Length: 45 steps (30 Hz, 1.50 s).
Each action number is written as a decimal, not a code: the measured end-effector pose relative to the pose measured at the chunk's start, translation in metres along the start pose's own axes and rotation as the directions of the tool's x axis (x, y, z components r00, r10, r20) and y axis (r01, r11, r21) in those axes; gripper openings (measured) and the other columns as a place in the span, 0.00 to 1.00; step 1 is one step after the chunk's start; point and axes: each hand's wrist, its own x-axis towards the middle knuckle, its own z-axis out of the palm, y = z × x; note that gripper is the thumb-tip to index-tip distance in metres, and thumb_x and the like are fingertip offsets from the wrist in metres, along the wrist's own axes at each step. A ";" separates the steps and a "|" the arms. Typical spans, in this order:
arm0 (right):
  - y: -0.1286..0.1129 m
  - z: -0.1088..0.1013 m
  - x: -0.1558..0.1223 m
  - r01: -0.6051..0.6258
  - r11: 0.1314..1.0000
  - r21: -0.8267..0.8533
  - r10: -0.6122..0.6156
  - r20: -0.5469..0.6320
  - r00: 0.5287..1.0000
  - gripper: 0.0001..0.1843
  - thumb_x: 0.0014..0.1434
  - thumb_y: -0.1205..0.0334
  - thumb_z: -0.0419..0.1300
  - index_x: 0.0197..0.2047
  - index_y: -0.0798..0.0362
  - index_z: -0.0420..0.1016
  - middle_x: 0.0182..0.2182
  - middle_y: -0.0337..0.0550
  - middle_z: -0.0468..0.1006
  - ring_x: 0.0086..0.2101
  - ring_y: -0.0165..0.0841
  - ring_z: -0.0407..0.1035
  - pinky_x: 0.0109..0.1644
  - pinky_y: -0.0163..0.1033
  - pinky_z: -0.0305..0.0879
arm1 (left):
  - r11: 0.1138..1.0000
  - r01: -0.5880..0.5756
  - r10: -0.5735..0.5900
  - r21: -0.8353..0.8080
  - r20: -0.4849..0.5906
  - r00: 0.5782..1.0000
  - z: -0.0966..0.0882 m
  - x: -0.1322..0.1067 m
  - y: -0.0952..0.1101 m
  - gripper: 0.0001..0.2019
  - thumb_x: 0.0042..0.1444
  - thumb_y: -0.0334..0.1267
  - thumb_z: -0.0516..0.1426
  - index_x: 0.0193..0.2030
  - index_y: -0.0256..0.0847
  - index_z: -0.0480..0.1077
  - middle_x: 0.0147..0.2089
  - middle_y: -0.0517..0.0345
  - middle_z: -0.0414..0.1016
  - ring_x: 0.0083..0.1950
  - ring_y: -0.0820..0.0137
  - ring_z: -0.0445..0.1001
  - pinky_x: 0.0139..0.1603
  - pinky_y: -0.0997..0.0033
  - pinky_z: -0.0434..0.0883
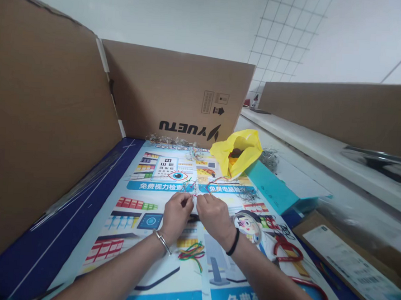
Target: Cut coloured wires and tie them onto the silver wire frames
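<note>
My left hand (pixel 178 214), with a silver bangle at the wrist, is closed in a pinch over the middle of the printed poster (pixel 141 273). Close beside it my right hand (pixel 217 216), wearing a black band, pinches too. Between and just beyond the fingertips run thin coloured cords (pixel 209 186), mostly red with some green; their ends inside the fingers are hidden. Nearer to me, below the hands, lies a loose bundle of red, green and yellow cords (pixel 192 252).
A yellow bag (pixel 251 146) stands open at the back, with tangled silvery wire (pixel 270 161) beside it. Red-handled scissors (pixel 287 251) lie at right, near a teal box (pixel 276 186) and a labelled cardboard package (pixel 353 259). Cardboard panels (pixel 177 89) wall the left and back.
</note>
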 end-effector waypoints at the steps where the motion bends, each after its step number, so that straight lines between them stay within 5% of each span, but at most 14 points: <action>1: -0.001 0.000 0.001 0.011 1.000 0.000 -0.011 0.008 1.000 0.07 0.59 0.70 0.52 0.30 0.53 0.68 0.25 0.41 0.71 0.27 0.33 0.65 0.30 0.37 0.51 | 1.000 -0.006 0.006 -0.003 0.005 1.000 0.000 0.000 0.000 0.09 0.55 0.37 0.52 0.26 0.40 0.69 0.28 0.60 0.71 0.32 0.70 0.69 0.34 0.72 0.63; 4: -0.005 0.003 0.005 -0.028 0.999 0.033 0.026 0.066 0.997 0.07 0.60 0.69 0.52 0.32 0.53 0.69 0.26 0.42 0.73 0.28 0.34 0.67 0.30 0.37 0.52 | 1.000 -0.018 0.018 -0.015 0.018 1.000 -0.001 0.000 0.002 0.09 0.55 0.37 0.53 0.28 0.41 0.71 0.30 0.59 0.72 0.33 0.70 0.69 0.35 0.72 0.64; 9: -0.006 0.004 0.012 -0.276 0.945 0.174 0.239 0.205 0.949 0.09 0.62 0.63 0.51 0.35 0.52 0.72 0.30 0.42 0.77 0.30 0.32 0.70 0.30 0.34 0.55 | 1.000 -0.022 0.022 -0.001 0.021 1.000 -0.003 0.000 0.004 0.09 0.56 0.36 0.52 0.28 0.41 0.71 0.30 0.58 0.72 0.34 0.70 0.69 0.36 0.71 0.64; 14: -0.003 0.003 0.013 -0.392 0.847 0.358 0.333 0.217 0.918 0.10 0.60 0.63 0.52 0.35 0.50 0.75 0.31 0.41 0.79 0.31 0.31 0.71 0.34 0.32 0.59 | 0.999 -0.051 0.051 0.008 0.035 0.998 -0.003 -0.003 0.004 0.09 0.56 0.34 0.51 0.32 0.41 0.72 0.31 0.58 0.73 0.35 0.70 0.70 0.37 0.71 0.66; 25: 0.003 0.016 0.010 -0.473 0.408 0.781 0.366 0.334 0.868 0.09 0.54 0.63 0.55 0.33 0.52 0.76 0.28 0.39 0.79 0.29 0.32 0.71 0.33 0.33 0.65 | 0.994 -0.096 0.089 0.057 0.110 0.990 -0.003 -0.009 0.006 0.12 0.53 0.25 0.49 0.36 0.41 0.72 0.36 0.56 0.72 0.40 0.68 0.71 0.42 0.68 0.67; 28: 0.004 0.014 0.009 -0.463 0.441 0.769 0.362 0.319 0.876 0.08 0.54 0.64 0.55 0.32 0.52 0.76 0.28 0.39 0.79 0.29 0.31 0.71 0.33 0.33 0.64 | 0.985 -0.132 0.113 0.109 0.160 0.981 -0.005 -0.010 0.009 0.14 0.52 0.23 0.48 0.38 0.40 0.70 0.39 0.54 0.71 0.42 0.68 0.70 0.44 0.68 0.67; 36: -0.002 -0.001 0.007 -0.421 0.770 0.479 0.362 0.215 0.907 0.10 0.51 0.70 0.52 0.25 0.52 0.73 0.21 0.38 0.74 0.24 0.29 0.66 0.29 0.31 0.56 | 0.908 -0.247 0.143 0.339 0.304 0.942 -0.012 -0.014 0.019 0.14 0.53 0.26 0.49 0.44 0.41 0.67 0.41 0.52 0.69 0.39 0.65 0.70 0.35 0.69 0.66; 42: -0.001 -0.003 0.007 -0.363 0.850 0.381 0.333 0.143 0.932 0.09 0.51 0.69 0.52 0.26 0.52 0.73 0.23 0.40 0.75 0.25 0.30 0.66 0.30 0.32 0.54 | 0.881 -0.311 0.201 0.357 0.313 0.928 -0.015 -0.010 0.017 0.14 0.54 0.26 0.49 0.44 0.43 0.68 0.40 0.54 0.71 0.39 0.66 0.71 0.36 0.70 0.66; 45: 0.004 0.001 0.008 -0.386 0.813 0.435 0.362 0.140 0.921 0.09 0.51 0.68 0.52 0.27 0.53 0.74 0.22 0.39 0.75 0.24 0.29 0.66 0.30 0.32 0.55 | 0.906 -0.321 0.260 0.277 0.234 0.937 -0.018 -0.003 0.013 0.13 0.53 0.26 0.49 0.40 0.43 0.70 0.38 0.56 0.73 0.40 0.68 0.72 0.38 0.71 0.67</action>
